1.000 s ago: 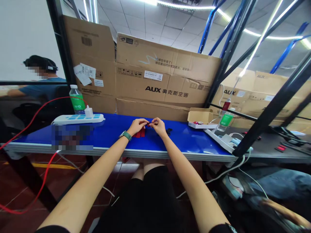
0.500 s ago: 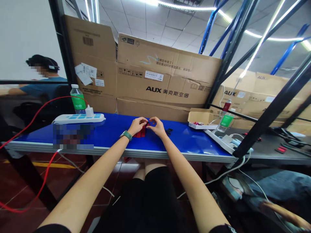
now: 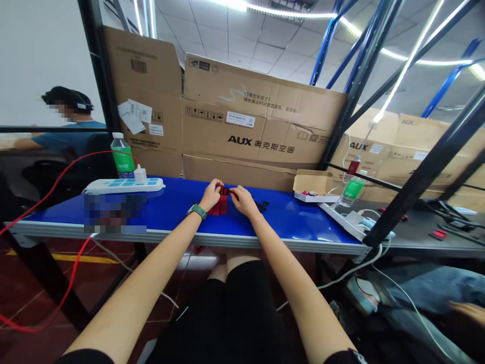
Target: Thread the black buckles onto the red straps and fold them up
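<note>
Above the blue tabletop (image 3: 170,212), my left hand (image 3: 212,194) and my right hand (image 3: 244,200) face each other with fingertips pinched. Between them is a small black piece (image 3: 225,191) that looks like a strap buckle, with a bit of red strap at it. Both hands grip this black and red item; its details are too small to make out. Flat red straps (image 3: 219,206) lie on the table just below the fingers. Several small black pieces (image 3: 262,206) lie to the right of my right hand.
A power strip (image 3: 125,186) and water bottle (image 3: 123,156) stand at the left. An open small box (image 3: 312,187) sits at the back right, near another power strip (image 3: 343,222). Cardboard panels (image 3: 257,116) wall off the back. A person (image 3: 81,126) sits beyond the left side.
My fingers have shifted around the black piece. The right fingertips have turned from a loose curl into a closed pinch, and the piece now shows more clearly between both hands.
</note>
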{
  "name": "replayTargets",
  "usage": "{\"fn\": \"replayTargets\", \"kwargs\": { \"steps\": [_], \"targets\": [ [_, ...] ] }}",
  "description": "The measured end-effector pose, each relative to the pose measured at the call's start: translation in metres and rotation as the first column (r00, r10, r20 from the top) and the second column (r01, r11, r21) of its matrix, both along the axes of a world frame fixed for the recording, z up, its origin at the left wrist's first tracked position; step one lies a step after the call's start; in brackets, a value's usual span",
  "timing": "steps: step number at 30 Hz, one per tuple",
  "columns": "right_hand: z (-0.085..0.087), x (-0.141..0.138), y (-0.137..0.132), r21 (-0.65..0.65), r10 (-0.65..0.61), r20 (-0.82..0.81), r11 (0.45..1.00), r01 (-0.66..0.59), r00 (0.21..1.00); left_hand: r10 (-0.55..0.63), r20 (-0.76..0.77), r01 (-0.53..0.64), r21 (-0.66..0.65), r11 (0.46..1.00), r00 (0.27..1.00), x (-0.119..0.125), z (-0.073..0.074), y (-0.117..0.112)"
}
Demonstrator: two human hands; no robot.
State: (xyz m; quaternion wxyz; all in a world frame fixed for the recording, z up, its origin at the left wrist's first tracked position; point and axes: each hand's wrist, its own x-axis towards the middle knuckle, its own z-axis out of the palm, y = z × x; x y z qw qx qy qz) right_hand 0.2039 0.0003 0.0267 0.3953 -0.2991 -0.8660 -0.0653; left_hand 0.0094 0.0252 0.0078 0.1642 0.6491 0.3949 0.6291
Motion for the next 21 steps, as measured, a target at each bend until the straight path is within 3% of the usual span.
{"fn": "replayTargets", "kwargs": {
  "steps": [2, 4, 8, 14, 17, 21],
  "targets": [
    [0.0, 0.002, -0.001, 0.004, 0.009, -0.032, 1.0, -0.009, 0.999, 0.021, 0.048, -0.021, 0.001, 1.0, 0.999, -0.001, 0.0, 0.001],
    [0.0, 0.003, -0.001, -0.005, 0.029, -0.014, 1.0, -0.029, 0.999, -0.033, 0.063, 0.034, -0.01, 0.999, 0.997, 0.0, 0.0, 0.001],
    [-0.003, 0.0, 0.001, -0.015, 0.009, 0.039, 1.0, -0.008, 0.999, -0.152, 0.02, 0.152, -0.031, 0.988, 0.988, 0.004, 0.001, -0.003],
    [-0.005, -0.003, 0.003, -0.015, -0.021, 0.04, 1.0, 0.021, 0.999, -0.193, -0.009, 0.191, -0.108, 0.976, 0.981, 0.006, 0.002, -0.006],
    [-0.004, -0.004, 0.001, -0.027, -0.03, 0.041, 0.999, 0.031, 0.999, -0.133, -0.127, 0.115, -0.138, 0.984, 0.983, 0.004, 0.003, -0.008],
    [-0.002, -0.006, -0.002, -0.035, -0.05, 0.05, 0.998, 0.052, 0.997, 0.087, -0.186, -0.108, -0.106, 0.988, 0.979, 0.001, 0.006, -0.01]
  ]
}}
